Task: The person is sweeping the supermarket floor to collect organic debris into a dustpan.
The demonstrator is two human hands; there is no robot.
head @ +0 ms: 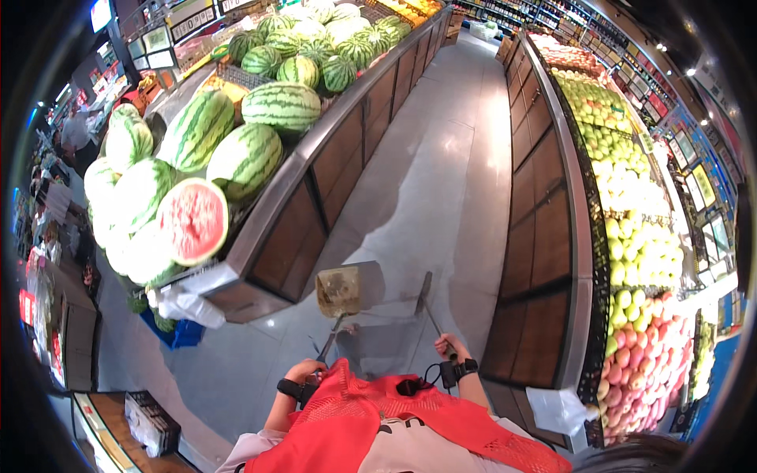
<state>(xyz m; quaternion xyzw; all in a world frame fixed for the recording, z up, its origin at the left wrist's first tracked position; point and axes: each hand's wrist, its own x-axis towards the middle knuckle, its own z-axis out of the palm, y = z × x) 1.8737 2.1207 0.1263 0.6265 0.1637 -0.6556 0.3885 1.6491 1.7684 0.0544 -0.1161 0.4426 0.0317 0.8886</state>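
My left hand [305, 372] grips the dark handle of a long-handled dustpan [338, 291]. Its pan is pale, stained and scuffed, and sits low before me near the corner of the watermelon stand. In my right hand [453, 346] is the pole of a broom [423, 294], whose narrow dark head is down at the grey tiled floor [408, 236]. The broom head lies to the right of the pan, apart from it. Dark straps with small devices circle both my wrists. Part of the left hand is hidden by my red mesh vest [378, 402].
Left, a metal-edged stand [236, 254] carries watermelons [281, 106] and a cut half [193, 222]. Right, a long stand [541, 236] holds apples [639, 366] and other fruit. An aisle runs between them. A blue crate [180, 336] sits on the floor; plastic bags [556, 408] hang at the right stand's corner.
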